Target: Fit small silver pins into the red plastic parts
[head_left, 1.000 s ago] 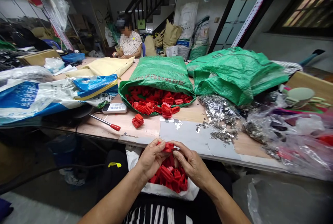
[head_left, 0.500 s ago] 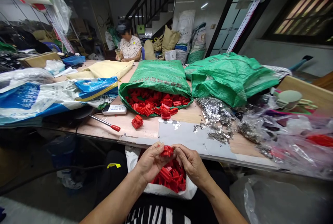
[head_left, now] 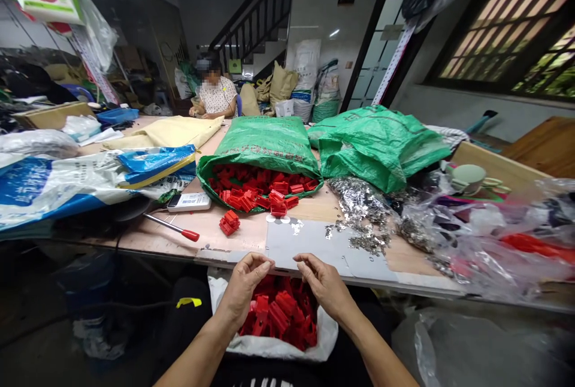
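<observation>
My left hand (head_left: 246,286) and my right hand (head_left: 324,284) hover apart over an open white bag (head_left: 327,339) on my lap. Several red plastic parts (head_left: 281,312) fill that bag, block-shaped with slots. Thumb and fingertips of the left hand are pressed together; what they hold, if anything, is too small to see. The right hand is pinched in the same way, its fingertips pointing toward the left. On the table ahead lies a green woven sack (head_left: 269,141), its mouth full of more red parts (head_left: 242,189). One red cluster (head_left: 229,223) sits loose before it.
Small silvery metal pieces (head_left: 366,219) are heaped on the table right of the grey sheet (head_left: 309,249). A red-tipped lever (head_left: 173,228) and a white device (head_left: 189,202) stand left. Clear plastic bags (head_left: 485,243) crowd the right. Another person (head_left: 217,96) sits across the table.
The red part between my hands is gone from them. My hands have moved apart, showing more of the red parts in the lap bag. The camera view has shifted slightly right.
</observation>
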A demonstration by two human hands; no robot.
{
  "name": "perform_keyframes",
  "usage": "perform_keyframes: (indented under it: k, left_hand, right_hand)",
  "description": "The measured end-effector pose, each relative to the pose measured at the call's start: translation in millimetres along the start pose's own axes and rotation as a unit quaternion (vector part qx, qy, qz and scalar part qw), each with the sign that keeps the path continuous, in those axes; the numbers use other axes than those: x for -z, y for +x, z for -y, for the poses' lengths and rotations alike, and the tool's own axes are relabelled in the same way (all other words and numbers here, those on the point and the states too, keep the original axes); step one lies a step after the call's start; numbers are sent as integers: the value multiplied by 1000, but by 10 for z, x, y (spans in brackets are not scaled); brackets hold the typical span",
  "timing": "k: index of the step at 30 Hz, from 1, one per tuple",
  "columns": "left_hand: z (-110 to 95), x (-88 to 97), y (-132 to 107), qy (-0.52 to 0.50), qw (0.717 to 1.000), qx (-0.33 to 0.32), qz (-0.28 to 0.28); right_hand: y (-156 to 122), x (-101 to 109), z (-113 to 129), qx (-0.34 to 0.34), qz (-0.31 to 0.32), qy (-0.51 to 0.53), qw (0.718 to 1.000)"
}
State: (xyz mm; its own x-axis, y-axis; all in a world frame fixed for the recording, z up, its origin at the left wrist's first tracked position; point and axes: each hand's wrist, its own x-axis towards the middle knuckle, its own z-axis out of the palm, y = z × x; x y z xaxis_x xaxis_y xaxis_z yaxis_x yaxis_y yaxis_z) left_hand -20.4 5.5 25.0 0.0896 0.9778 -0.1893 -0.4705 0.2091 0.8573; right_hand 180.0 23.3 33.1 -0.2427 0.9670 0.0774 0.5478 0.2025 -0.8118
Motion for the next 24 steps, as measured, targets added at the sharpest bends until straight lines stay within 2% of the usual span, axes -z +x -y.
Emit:
perform_keyframes:
  k: [5,10,16,24]
  left_hand:
    - [72,103,60,38,999,-22,-8]
    - [1,192,145,81,994,-51,-44]
    - [-81,299,246,130,982,-104,-91]
    - [35,334,278,168,976,-109,-83]
  right_hand:
    - [276,78,-178,31,-70,-134,988]
    - [625,125,-254,31,-85,-195,977]
    - [948,21,-175,48,-78,-246,965]
    - [1356,-167,-51,30,-73,-324,943]
